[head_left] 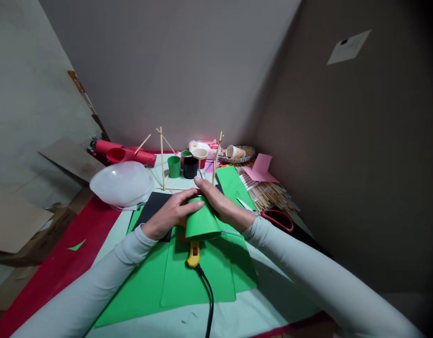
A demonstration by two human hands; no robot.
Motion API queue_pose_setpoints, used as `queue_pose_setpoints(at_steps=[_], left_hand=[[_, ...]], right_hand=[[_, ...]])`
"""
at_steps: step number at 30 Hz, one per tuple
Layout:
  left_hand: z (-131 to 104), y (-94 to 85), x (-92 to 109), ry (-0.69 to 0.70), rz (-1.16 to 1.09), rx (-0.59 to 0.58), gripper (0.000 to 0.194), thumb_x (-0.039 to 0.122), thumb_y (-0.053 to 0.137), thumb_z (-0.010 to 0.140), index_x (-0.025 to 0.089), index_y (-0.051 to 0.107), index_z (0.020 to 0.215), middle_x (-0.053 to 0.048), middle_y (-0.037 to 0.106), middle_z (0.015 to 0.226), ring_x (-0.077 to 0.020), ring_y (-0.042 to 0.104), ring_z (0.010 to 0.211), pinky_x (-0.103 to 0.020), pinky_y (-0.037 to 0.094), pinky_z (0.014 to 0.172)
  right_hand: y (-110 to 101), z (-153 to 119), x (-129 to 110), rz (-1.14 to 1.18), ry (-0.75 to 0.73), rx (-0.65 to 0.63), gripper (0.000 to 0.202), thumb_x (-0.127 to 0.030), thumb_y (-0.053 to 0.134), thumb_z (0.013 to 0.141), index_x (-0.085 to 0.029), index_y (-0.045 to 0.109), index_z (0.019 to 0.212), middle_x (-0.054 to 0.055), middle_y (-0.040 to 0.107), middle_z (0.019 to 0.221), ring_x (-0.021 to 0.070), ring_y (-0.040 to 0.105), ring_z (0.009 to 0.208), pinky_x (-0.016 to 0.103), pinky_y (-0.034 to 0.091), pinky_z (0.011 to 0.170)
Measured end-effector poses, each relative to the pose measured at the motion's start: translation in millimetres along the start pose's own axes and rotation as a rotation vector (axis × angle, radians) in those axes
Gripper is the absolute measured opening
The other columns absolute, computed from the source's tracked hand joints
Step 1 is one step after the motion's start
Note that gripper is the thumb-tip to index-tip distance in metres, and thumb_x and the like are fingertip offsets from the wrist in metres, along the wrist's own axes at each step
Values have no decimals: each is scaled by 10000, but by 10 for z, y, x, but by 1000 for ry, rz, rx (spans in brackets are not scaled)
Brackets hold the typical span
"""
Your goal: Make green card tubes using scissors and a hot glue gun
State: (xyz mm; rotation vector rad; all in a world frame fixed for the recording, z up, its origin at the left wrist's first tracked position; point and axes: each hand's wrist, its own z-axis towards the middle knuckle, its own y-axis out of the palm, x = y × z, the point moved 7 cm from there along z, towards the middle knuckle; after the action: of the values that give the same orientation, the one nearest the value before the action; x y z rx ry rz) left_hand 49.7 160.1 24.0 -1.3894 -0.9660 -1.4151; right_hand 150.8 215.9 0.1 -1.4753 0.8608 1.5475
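A green paper-covered cup (202, 223) is held tilted between both hands, its wide rim towards me. My left hand (174, 211) grips its left side, thumb lying along the green paper and fingers curled round the far end. My right hand (220, 202) presses against the right side with its fingers stretched over the top. Under the cup, a yellow hot glue gun (193, 258) with a red switch lies partly hidden, its black cord running towards me. Several green paper sheets (198, 281) are spread beneath, beside a black sheet (153, 211).
Scissors (278, 220) with red-rimmed handles lie right of my right hand. Behind stand a stick frame (162, 159), a green cup (173, 167) and a black cup (190, 167). Wooden sticks (273, 197) and folded pink paper (261, 168) lie right; a translucent bowl (119, 183) sits left.
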Motion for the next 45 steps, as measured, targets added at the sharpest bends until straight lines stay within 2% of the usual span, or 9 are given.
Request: queue_pose_setpoints(at_steps=[5, 8, 11, 14, 17, 20, 25, 33, 45], left_hand=[[64, -142, -149, -160, -322, 45, 401, 342, 762, 823, 182, 759, 1190, -91, 795, 1127, -300, 721, 1051, -378, 562, 901], [158, -373, -276, -262, -474, 121, 335, 341, 703, 899, 142, 734, 1166, -103, 766, 1077, -248, 715, 960, -375, 581, 858], [247, -642, -477, -390, -572, 217, 361, 396, 656, 979, 161, 656, 1252, -107, 699, 1208, -241, 700, 998, -441, 606, 855], [330, -834, -649, -447, -656, 318, 398, 388, 667, 980, 181, 621, 1317, -117, 654, 1319, -265, 681, 1096, -482, 603, 907], [420, -865, -736, -459, -728, 356, 405, 378, 670, 978, 183, 618, 1329, -121, 648, 1337, -272, 678, 1117, -493, 599, 923], [503, -821, -760, -453, -776, 371, 405, 377, 671, 978, 183, 618, 1329, -121, 648, 1339, -273, 677, 1120, -495, 599, 925], [575, -835, -766, -406, -789, 405, 406, 384, 668, 980, 184, 618, 1330, -122, 649, 1337, -272, 678, 1118, -495, 599, 924], [533, -970, -707, -305, -510, 391, 397, 389, 664, 981, 180, 624, 1317, -119, 658, 1320, -267, 682, 1103, -488, 600, 917], [489, -1052, -526, -147, 315, 463, 379, 358, 673, 976, 207, 630, 1321, -120, 633, 1378, -280, 659, 1168, -506, 580, 970]], right_hand=[[62, 52, -119, -36, 72, -107, 658, -798, 485, 929, -206, 682, 1136, 88, 729, 979, 249, 706, 923, 393, 626, 767], [-41, 49, -244, -115, 77, -119, 655, -763, 449, 963, -201, 636, 1243, 133, 709, 1162, 260, 714, 965, 404, 642, 717], [-169, 4, -420, -251, -21, -56, 593, -663, 526, 980, -208, 562, 1357, 176, 572, 1441, 293, 664, 1151, 456, 634, 830], [-103, -52, -551, -408, -189, -54, 540, -564, 635, 962, -245, 553, 1390, 153, 529, 1508, 315, 583, 1300, 505, 572, 977], [121, -19, -558, -535, -349, -115, 557, -491, 742, 907, -298, 566, 1398, 117, 495, 1562, 315, 496, 1412, 534, 477, 1113], [260, 168, -483, -647, -447, -117, 534, -409, 754, 901, -250, 582, 1380, 149, 436, 1610, 314, 423, 1478, 532, 355, 1215], [178, 616, -329, -775, -473, -42, 472, -305, 661, 949, -171, 549, 1387, 184, 596, 1429, 306, 577, 1289, 515, 465, 1099], [123, 864, -126, -942, -523, 23, 370, -371, 669, 1002, -185, 629, 1320, 107, 636, 1356, 265, 655, 1172, 496, 567, 985], [182, 862, -7, -1149, -568, 4, 354, -368, 660, 1009, -203, 639, 1321, 110, 610, 1414, 274, 633, 1222, 517, 550, 1023]])
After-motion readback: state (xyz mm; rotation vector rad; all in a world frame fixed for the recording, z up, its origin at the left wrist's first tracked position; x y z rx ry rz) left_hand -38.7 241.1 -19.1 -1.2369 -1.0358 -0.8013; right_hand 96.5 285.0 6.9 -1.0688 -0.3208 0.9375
